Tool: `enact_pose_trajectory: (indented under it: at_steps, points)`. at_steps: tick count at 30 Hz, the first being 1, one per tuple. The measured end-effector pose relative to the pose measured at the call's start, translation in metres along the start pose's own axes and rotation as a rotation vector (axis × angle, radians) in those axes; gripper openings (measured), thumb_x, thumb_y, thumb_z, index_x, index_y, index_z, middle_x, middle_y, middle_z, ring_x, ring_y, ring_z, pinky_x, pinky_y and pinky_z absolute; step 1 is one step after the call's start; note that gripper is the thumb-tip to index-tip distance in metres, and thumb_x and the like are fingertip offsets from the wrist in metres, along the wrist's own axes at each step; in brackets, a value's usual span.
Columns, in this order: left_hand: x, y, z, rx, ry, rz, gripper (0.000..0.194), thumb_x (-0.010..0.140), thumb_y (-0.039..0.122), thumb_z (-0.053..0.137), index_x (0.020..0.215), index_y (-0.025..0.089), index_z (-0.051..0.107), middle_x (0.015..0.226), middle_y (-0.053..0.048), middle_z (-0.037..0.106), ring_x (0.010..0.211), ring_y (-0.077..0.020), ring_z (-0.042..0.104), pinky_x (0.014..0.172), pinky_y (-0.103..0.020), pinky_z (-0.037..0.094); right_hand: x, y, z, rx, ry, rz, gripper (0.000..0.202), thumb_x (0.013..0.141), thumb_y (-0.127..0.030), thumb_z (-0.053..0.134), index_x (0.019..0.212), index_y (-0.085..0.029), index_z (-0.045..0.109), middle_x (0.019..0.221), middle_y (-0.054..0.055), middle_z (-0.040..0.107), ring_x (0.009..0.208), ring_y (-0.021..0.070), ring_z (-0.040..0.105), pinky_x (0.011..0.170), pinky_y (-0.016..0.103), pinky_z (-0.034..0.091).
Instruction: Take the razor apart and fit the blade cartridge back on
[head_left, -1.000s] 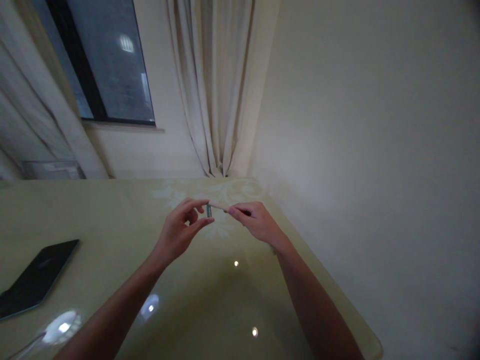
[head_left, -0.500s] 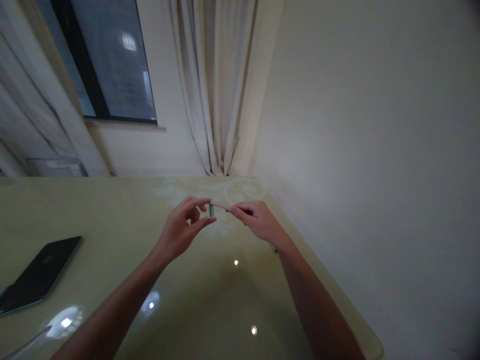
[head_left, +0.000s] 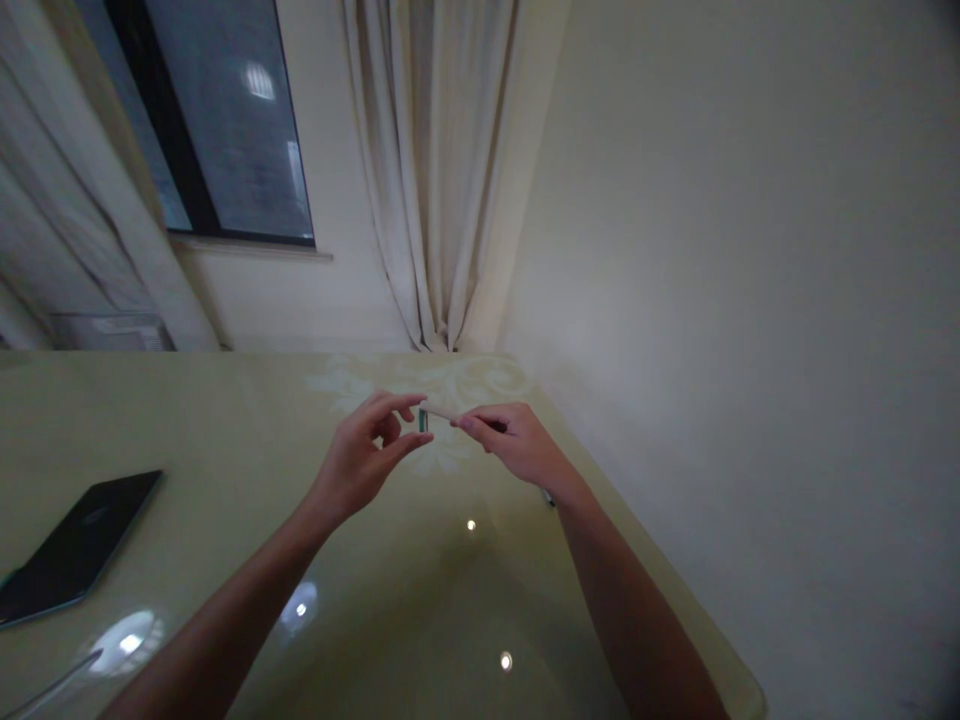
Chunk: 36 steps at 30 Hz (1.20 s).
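Tabletop (head_left: 390,620), near its far right corner: above it, a small green piece (head_left: 422,421) pinched upright by the left hand (head_left: 355,462) appears to meet a thin stick (head_left: 441,411) gripped in the right hand (head_left: 523,442), their arrangement virtually unchanged, suggesting a steady hold.

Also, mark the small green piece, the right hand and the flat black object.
Small green piece (head_left: 422,420): head view, middle of its side.
Right hand (head_left: 519,440): head view, back of the hand.
Flat black object (head_left: 79,545): head view, middle of its top face.
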<state>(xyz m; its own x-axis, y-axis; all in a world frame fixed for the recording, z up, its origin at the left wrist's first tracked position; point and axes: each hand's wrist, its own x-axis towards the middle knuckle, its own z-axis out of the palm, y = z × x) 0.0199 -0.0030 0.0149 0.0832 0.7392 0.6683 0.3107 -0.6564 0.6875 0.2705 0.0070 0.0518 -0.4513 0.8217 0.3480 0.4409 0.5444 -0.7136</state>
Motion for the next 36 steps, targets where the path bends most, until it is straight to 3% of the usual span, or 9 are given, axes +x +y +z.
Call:
enact_pose_trajectory:
  at_steps: [10, 15, 20, 25, 29, 34, 36]
  points:
    - [0.0005, 0.0004, 0.0016, -0.027, 0.007, -0.019, 0.035, 0.086, 0.031, 0.087, 0.119, 0.025, 0.080, 0.088, 0.002, 0.066, 0.058, -0.0074, 0.053, 0.055, -0.020, 0.049, 0.0003, -0.0020, 0.0023, -0.023, 0.013, 0.000, 0.050, 0.106, -0.051, 0.058, 0.072, -0.017, 0.069, 0.062, -0.002, 0.052, 0.060, 0.0124, 0.047, 0.060, 0.028, 0.030]
    - [0.0009, 0.0027, 0.0005, -0.015, -0.003, -0.028, 0.035, 0.086, 0.030, 0.087, 0.121, 0.026, 0.080, 0.089, 0.002, 0.067, 0.059, -0.0075, 0.053, 0.056, -0.020, 0.050, -0.0006, -0.0014, -0.0005, 0.000, -0.021, 0.006, 0.047, 0.106, -0.052, 0.057, 0.078, -0.017, 0.073, 0.064, -0.001, 0.058, 0.061, 0.0134, 0.051, 0.061, 0.028, 0.033]
    - [0.0007, 0.0022, 0.0001, -0.014, 0.004, -0.015, 0.034, 0.086, 0.029, 0.086, 0.119, 0.025, 0.080, 0.089, 0.002, 0.066, 0.058, -0.0070, 0.053, 0.056, -0.020, 0.049, -0.0011, -0.0002, -0.0027, -0.052, 0.060, 0.037, 0.046, 0.105, -0.051, 0.059, 0.079, -0.017, 0.075, 0.063, -0.001, 0.056, 0.060, 0.0138, 0.049, 0.059, 0.028, 0.030]
    - [0.0002, 0.0016, 0.0018, -0.021, -0.005, -0.025, 0.036, 0.085, 0.028, 0.087, 0.121, 0.025, 0.079, 0.090, 0.002, 0.066, 0.059, -0.0072, 0.054, 0.056, -0.020, 0.049, -0.0005, -0.0026, -0.0002, 0.030, -0.033, 0.010, 0.048, 0.105, -0.053, 0.058, 0.078, -0.016, 0.074, 0.064, -0.001, 0.058, 0.062, 0.0139, 0.052, 0.060, 0.028, 0.034]
    - [-0.0001, -0.0006, 0.0021, -0.027, 0.007, -0.036, 0.034, 0.085, 0.029, 0.086, 0.119, 0.024, 0.080, 0.087, 0.002, 0.065, 0.060, -0.0078, 0.054, 0.056, -0.020, 0.048, 0.0000, -0.0027, 0.0021, -0.021, 0.029, 0.030, 0.049, 0.105, -0.052, 0.059, 0.074, -0.017, 0.070, 0.062, -0.002, 0.055, 0.060, 0.0132, 0.049, 0.059, 0.028, 0.032]
    - [-0.0001, -0.0003, 0.0019, -0.005, 0.007, -0.029, 0.036, 0.086, 0.029, 0.086, 0.122, 0.026, 0.079, 0.084, 0.003, 0.064, 0.060, -0.0080, 0.053, 0.057, -0.020, 0.049, -0.0001, -0.0045, 0.0057, 0.020, -0.041, -0.001, 0.049, 0.107, -0.051, 0.057, 0.073, -0.017, 0.068, 0.064, -0.001, 0.060, 0.062, 0.0131, 0.054, 0.062, 0.027, 0.036]
    - [-0.0002, -0.0003, 0.0021, -0.009, 0.012, -0.029, 0.035, 0.086, 0.030, 0.086, 0.120, 0.025, 0.079, 0.087, 0.002, 0.065, 0.059, -0.0077, 0.053, 0.056, -0.020, 0.049, 0.0002, -0.0037, 0.0063, 0.004, -0.009, 0.002, 0.050, 0.107, -0.050, 0.058, 0.071, -0.017, 0.067, 0.062, -0.001, 0.059, 0.060, 0.0130, 0.053, 0.062, 0.027, 0.035]
